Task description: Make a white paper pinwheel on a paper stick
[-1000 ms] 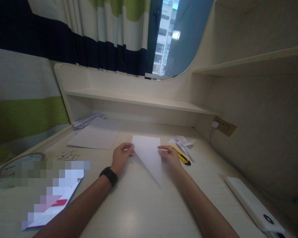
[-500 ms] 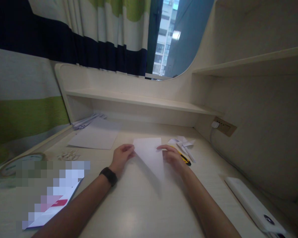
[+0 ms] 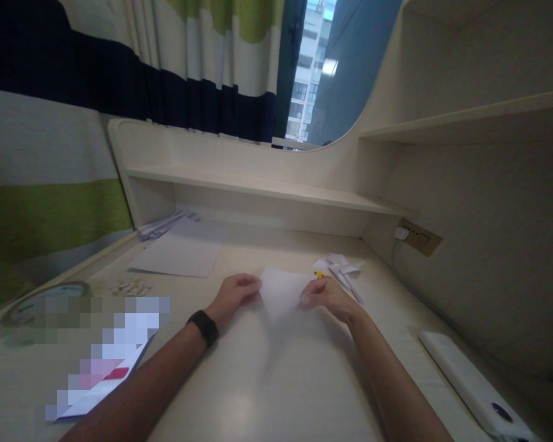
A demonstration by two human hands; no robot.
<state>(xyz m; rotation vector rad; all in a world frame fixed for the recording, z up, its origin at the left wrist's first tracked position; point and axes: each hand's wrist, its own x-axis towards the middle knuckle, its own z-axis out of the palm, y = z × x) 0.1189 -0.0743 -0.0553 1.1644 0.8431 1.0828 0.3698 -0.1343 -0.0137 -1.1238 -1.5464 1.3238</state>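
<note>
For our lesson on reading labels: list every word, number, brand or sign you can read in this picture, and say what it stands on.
No text can be read.
Booklet at the left of the desk: print blurred out, only a red patch shows.
Round dial: markings too blurred.
White device at the right: no readable label.
Folded paper between left hand and right hand: blank.

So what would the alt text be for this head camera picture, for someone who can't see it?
Two bare hands, the left hand and the right hand, hold a folded white paper sheet over a pale wooden desk. A flat white paper sheet lies further left, and small folded white paper pieces lie right.
</note>
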